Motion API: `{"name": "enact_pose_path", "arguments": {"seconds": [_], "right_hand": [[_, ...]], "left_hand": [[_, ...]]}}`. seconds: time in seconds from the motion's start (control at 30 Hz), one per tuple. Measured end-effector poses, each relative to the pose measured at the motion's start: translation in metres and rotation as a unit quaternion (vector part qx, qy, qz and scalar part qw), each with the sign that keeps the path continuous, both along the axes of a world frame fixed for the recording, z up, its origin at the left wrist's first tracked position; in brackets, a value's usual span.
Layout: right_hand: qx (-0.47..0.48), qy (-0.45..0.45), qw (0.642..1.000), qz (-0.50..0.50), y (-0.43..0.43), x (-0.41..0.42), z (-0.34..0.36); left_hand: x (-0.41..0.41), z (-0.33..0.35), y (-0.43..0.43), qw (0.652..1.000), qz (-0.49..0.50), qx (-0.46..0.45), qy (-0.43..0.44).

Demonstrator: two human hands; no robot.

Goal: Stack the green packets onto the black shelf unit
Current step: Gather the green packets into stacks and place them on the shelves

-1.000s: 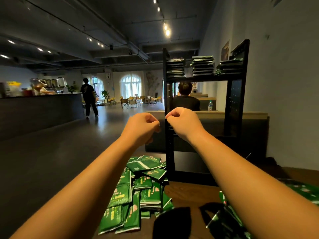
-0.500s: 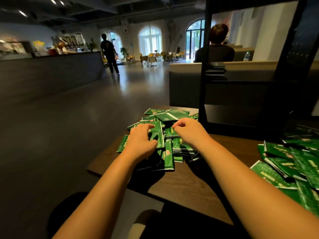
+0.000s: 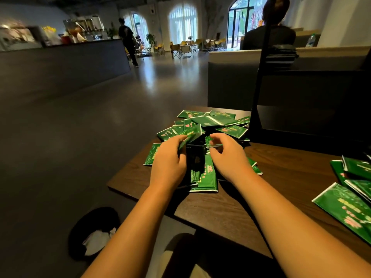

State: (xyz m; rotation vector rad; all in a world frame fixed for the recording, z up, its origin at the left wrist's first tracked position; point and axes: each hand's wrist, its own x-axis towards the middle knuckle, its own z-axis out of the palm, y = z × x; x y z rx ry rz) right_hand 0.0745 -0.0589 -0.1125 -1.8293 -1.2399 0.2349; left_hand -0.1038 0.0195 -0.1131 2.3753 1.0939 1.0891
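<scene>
Left hand [image 3: 168,163], right hand [image 3: 228,157] closed in — both gripping green packets [image 3: 206,177].

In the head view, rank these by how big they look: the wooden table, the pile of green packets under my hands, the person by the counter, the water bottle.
1. wooden table
2. pile of green packets
3. person by the counter, small only because far away
4. water bottle, also far
</scene>
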Motion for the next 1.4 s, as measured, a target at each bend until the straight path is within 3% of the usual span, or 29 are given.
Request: {"name": "enact_pose_path", "arguments": {"seconds": [0.1, 0.17, 0.23, 0.37, 0.6, 0.7, 0.87, 0.97, 1.1, 1.27, 1.4], "right_hand": [[0.066, 0.091, 0.994, -0.003, -0.005, -0.001, 0.0], [0.099, 0.147, 0.984, 0.007, -0.009, -0.002, 0.002], [0.116, 0.197, 0.973, 0.031, -0.013, -0.003, 0.005], [0.155, 0.264, 0.95, 0.059, -0.014, -0.002, 0.004], [0.13, 0.15, 0.978, 0.066, -0.02, -0.012, 0.009], [0.101, 0.153, 0.977, 0.112, -0.026, -0.02, 0.012], [0.1, 0.101, 0.985, 0.102, -0.028, -0.017, 0.009], [0.129, 0.119, 0.982, 0.066, -0.027, -0.013, 0.008], [0.153, 0.134, 0.979, 0.012, -0.026, -0.007, 0.008], [0.126, 0.127, 0.984, -0.015, -0.027, -0.009, 0.009], [0.103, 0.135, 0.985, -0.007, -0.028, -0.011, 0.009]], "left_hand": [[-0.001, 0.015, -0.008, 0.986, -0.027, -0.057, -0.155], [0.001, 0.027, -0.013, 0.945, -0.059, -0.149, -0.284], [0.003, 0.034, -0.016, 0.911, -0.089, -0.206, -0.345], [0.007, 0.025, -0.017, 0.915, -0.105, -0.244, -0.302], [0.017, 0.023, -0.037, 0.905, -0.131, -0.337, -0.226], [0.022, 0.028, -0.039, 0.93, -0.126, -0.307, -0.161], [0.017, 0.015, -0.026, 0.911, -0.171, -0.296, -0.228], [0.009, 0.013, -0.019, 0.936, -0.098, -0.239, -0.24], [-0.01, 0.002, -0.011, 0.978, 0.092, -0.114, -0.147], [-0.008, -0.018, -0.021, 0.972, 0.177, -0.151, 0.029], [-0.005, -0.019, -0.021, 0.973, 0.163, -0.157, 0.044]]}}
